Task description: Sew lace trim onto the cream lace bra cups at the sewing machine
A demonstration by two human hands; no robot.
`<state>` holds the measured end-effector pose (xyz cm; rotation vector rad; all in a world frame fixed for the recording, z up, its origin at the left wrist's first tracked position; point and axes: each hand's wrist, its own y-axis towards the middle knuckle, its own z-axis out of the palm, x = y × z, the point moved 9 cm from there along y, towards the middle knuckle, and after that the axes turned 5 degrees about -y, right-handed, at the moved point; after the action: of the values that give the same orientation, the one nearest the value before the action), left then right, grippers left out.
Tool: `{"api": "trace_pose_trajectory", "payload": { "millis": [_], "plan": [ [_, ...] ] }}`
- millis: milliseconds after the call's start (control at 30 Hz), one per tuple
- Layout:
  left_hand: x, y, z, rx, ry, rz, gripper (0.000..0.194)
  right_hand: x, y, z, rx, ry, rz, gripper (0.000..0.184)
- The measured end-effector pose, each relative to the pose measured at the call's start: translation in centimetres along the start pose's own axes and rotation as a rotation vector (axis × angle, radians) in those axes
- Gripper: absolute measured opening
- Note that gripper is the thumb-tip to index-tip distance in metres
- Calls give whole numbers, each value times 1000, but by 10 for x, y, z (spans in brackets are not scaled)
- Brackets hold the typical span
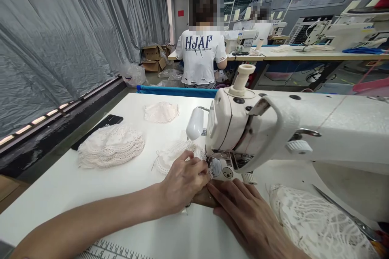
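A white sewing machine (267,125) stands on the white table, its needle area just beyond my hands. My left hand (187,178) is closed, fingers bunched and pinching the edge of a white lace piece (173,153) beside the presser foot. My right hand (240,206) lies flat with fingers stretched out over a brown strip (205,197) in front of the needle. Its fingertips are close to the left hand's. The needle tip and the lace under the left fingers are hidden.
To the left is a stack of lace pieces (111,145) by a black phone (114,119); a single piece (161,112) lies farther back. More lace (316,218) and scissors (349,212) are at right. A ruler (112,250) lies in front. A person (199,52) sits ahead.
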<state>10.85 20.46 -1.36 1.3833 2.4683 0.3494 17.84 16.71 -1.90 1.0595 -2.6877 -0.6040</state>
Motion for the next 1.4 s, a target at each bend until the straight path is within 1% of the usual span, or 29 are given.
{"api": "trace_pose_trajectory", "payload": {
  "millis": [167, 367, 467, 533, 633, 733, 767, 867, 900, 967, 1033, 1067, 1133, 1167, 1200, 1233, 1300, 1367, 1400],
  "plan": [
    [3, 2, -3, -32, -4, -15, 15, -1, 1, 1, 2, -18, -3, 31],
    [21, 6, -1, -48, -49, -80, 18, -4, 0, 4, 7, -19, 20, 31],
    [31, 10, -4, -50, -140, -137, 16, -6, -1, 4, 1, 5, 25, 31],
    [43, 15, -5, -24, -209, -217, 16, -6, 0, 4, 2, 26, 27, 30],
    [65, 28, -3, 26, -240, -332, 18, -6, 2, 4, -7, 57, 22, 28],
    [84, 41, 2, 103, -259, -395, 6, -6, 4, 1, -6, 74, -4, 27],
    [89, 42, 4, 132, -268, -431, 3, -7, 4, 1, 17, 80, -16, 28],
    [96, 30, 0, 195, -289, -561, 9, -10, 5, 3, 159, 134, -44, 29],
    [93, 21, -4, 208, -301, -601, 10, -12, 5, 2, 202, 171, -35, 29],
    [78, 2, -15, 235, -336, -646, 10, -14, 8, -1, 250, 291, 42, 33],
    [56, -21, -26, 251, -455, -689, 16, -10, 11, -2, 269, 503, 156, 41],
    [44, -34, -30, 254, -561, -724, 23, -4, 13, -2, 283, 632, 212, 43],
    [17, -62, -33, 232, -935, -862, 33, 17, 14, 0, 324, 897, 296, 37],
    [2, -75, -34, 225, -1078, -913, 36, 29, 13, 1, 347, 1017, 335, 35],
    [-12, -86, -36, 211, -1198, -945, 37, 40, 10, 1, 373, 1125, 376, 36],
    [-25, -94, -39, 198, -1282, -942, 37, 52, 7, 1, 404, 1218, 409, 39],
    [-46, -106, -45, 168, -1339, -895, 35, 73, -3, -3, 486, 1347, 424, 42],
    [-61, -115, -45, 160, -1327, -864, 33, 92, -15, -9, 595, 1373, 385, 38],
    [-66, -120, -42, 164, -1333, -872, 33, 99, -21, -11, 645, 1362, 362, 36]
  ]
}}
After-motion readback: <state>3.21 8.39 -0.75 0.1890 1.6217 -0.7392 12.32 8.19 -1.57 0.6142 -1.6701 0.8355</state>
